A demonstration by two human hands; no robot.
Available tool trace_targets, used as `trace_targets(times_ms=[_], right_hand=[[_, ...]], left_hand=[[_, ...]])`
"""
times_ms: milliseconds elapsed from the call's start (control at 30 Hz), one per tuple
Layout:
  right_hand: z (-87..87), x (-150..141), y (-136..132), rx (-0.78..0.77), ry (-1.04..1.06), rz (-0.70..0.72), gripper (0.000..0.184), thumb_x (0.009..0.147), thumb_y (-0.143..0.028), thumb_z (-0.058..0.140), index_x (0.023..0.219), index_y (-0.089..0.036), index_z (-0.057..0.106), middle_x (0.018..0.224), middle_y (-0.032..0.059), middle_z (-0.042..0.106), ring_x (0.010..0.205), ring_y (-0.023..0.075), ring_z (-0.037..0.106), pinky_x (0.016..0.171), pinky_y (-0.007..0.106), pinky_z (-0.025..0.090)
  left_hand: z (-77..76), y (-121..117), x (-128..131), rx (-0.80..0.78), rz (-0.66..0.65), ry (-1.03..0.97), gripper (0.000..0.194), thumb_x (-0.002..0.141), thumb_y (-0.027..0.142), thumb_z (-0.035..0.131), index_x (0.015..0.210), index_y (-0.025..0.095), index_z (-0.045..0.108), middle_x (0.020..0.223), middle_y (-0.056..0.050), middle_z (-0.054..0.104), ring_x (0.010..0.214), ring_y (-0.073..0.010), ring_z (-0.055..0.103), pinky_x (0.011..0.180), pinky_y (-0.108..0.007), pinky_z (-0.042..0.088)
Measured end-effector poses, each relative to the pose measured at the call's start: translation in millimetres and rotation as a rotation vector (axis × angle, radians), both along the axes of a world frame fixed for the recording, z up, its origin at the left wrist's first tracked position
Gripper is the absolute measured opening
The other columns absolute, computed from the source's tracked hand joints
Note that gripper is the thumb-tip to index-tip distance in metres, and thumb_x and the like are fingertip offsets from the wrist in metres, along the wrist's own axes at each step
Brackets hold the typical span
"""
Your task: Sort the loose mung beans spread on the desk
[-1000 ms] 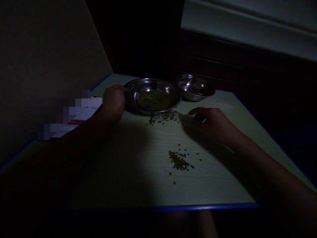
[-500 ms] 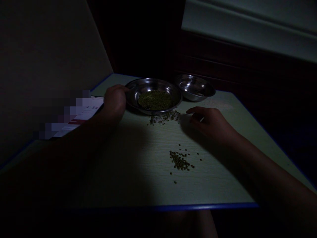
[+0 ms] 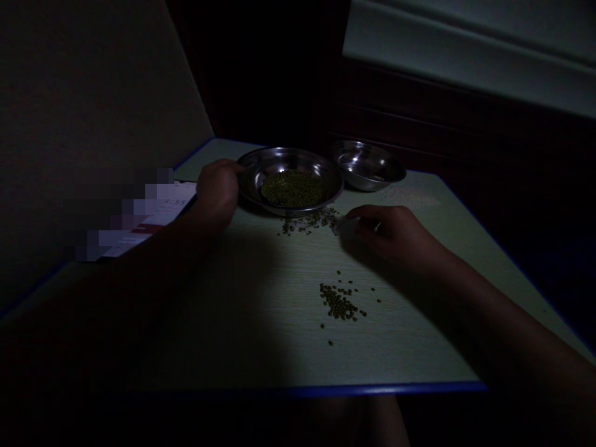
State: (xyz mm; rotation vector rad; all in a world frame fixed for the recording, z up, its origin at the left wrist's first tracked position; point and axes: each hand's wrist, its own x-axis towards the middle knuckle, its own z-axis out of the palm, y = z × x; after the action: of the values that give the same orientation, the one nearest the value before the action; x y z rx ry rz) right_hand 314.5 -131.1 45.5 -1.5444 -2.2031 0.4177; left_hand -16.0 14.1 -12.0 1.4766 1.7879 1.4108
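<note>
"Where are the mung beans?"

"Heaped in a steel dish, others scattered on the tabletop."

"And the grip?"

"The left hand clasps the rim; the right hand curls beside the spill, hold unclear."

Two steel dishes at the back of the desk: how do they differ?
The left steel dish is wider and looks shallower than the right steel dish. The left one holds a mound of green mung beans; the right one shows no such mound. The left hand is at the left dish's rim; no hand touches the right one. Both are round, shiny stainless steel.
</note>
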Motion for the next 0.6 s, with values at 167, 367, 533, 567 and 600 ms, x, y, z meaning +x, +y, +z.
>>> trace_targets(times_ms=[167,367,533,567,600], right_hand=[[-0.2,1,-3,0.002,0.042,0.161,0.052,0.102,-0.002,0.065,0.138,-0.018,0.100,0.130,0.0139,0.101,0.105,0.0293,0.094,0.098,0.040,0.070],[11.8,1,-10,-0.125,0.109,0.332,0.050,0.104,-0.004,0.065,0.136,-0.019,0.100,0.127,0.0094,0.101,0.106,0.0247,0.093,0.097,0.035,0.068],[14.0,1,-10,-0.129,0.077,0.206,0.046,0.104,-0.007,0.069,0.136,-0.018,0.100,0.113,0.0092,0.100,0.090,0.0244,0.089,0.084,0.034,0.065],[11.9,0,-9,-0.105,0.068,0.143,0.045,0.104,-0.008,0.070,0.137,-0.017,0.100,0.111,0.0103,0.100,0.087,0.0250,0.088,0.082,0.034,0.065],[9.4,0,-7,-0.082,0.062,0.088,0.045,0.104,-0.009,0.071,0.138,-0.016,0.099,0.110,0.0116,0.100,0.086,0.0257,0.088,0.080,0.035,0.064]], left_hand=[[-3.2,3,-2,0.012,0.006,-0.082,0.011,0.083,0.018,0.068,0.081,0.024,0.076,0.102,-0.008,0.083,0.117,-0.0334,0.080,0.122,-0.050,0.063],[2.7,-2,5,-0.004,0.020,-0.083,0.011,0.081,0.017,0.066,0.079,0.025,0.075,0.107,-0.010,0.084,0.125,-0.0362,0.081,0.126,-0.050,0.061],[7.3,-8,8,-0.028,0.031,-0.072,0.011,0.083,0.019,0.066,0.082,0.024,0.075,0.110,-0.011,0.086,0.124,-0.0360,0.081,0.126,-0.049,0.061],[7.9,-9,8,-0.026,0.029,-0.058,0.011,0.083,0.019,0.066,0.081,0.024,0.075,0.110,-0.011,0.086,0.124,-0.0355,0.081,0.126,-0.048,0.061],[8.3,-10,8,-0.021,0.024,-0.045,0.010,0.083,0.019,0.066,0.080,0.024,0.075,0.110,-0.011,0.086,0.124,-0.0351,0.080,0.127,-0.048,0.060]])
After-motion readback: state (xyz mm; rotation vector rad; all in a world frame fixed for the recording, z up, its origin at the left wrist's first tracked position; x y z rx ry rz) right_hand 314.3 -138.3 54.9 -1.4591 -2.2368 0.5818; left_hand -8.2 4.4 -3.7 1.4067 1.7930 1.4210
